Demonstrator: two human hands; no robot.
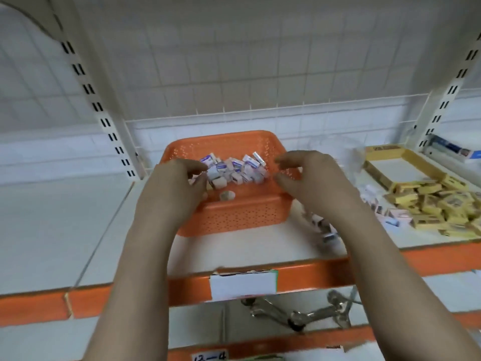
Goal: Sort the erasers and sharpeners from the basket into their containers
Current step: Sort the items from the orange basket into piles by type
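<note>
An orange perforated basket stands on the white shelf. Inside it lies a heap of small white erasers with blue-and-white wrappers. My left hand reaches over the basket's left rim, fingers curled at the edge of the heap; whether it holds an eraser I cannot tell. My right hand hovers over the basket's right rim, thumb and fingers bent toward each other with nothing visible between them. A clear plastic container stands blurred behind my right hand. Small items, blurred, lie on the shelf under my right forearm.
To the right, an open yellow cardboard box sits beside a pile of small yellow boxes. The shelf has an orange front edge with a white label. Metal tools lie on the lower shelf.
</note>
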